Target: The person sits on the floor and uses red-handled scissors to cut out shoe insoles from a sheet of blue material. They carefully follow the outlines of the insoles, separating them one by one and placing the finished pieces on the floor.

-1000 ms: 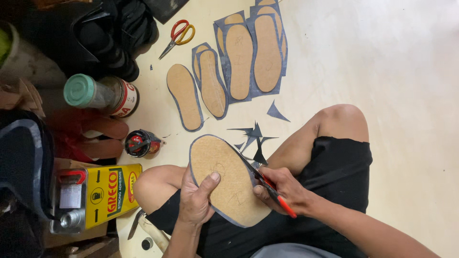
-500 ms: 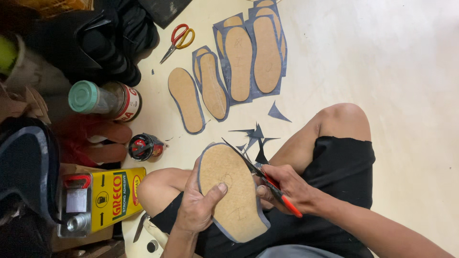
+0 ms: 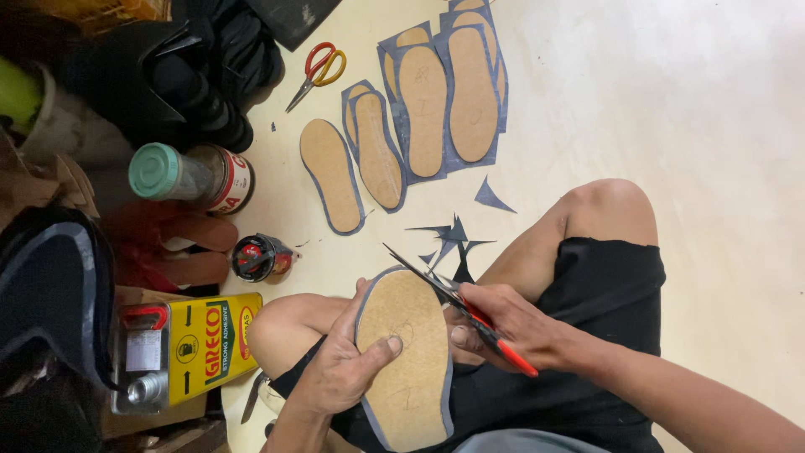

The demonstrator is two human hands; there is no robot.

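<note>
Tan cork-faced insole with dark blue fabric edging [image 3: 407,356]: lying over the lap, left hand [image 3: 340,373] pinching its flat middle, right hand [image 3: 516,323] closing red-handled scissors [image 3: 457,304] beside its rim; seemingly light, flexible.

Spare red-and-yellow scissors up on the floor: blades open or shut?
Shut. The spare scissors lie flat on the floor, both blades together in a single point, loops side by side, no hand near them.

The heel of the held insole [image 3: 404,361] is cut off by the bottom edge, and the scissors' [image 3: 459,309] handles are hidden inside the right hand [image 3: 511,323].
</note>
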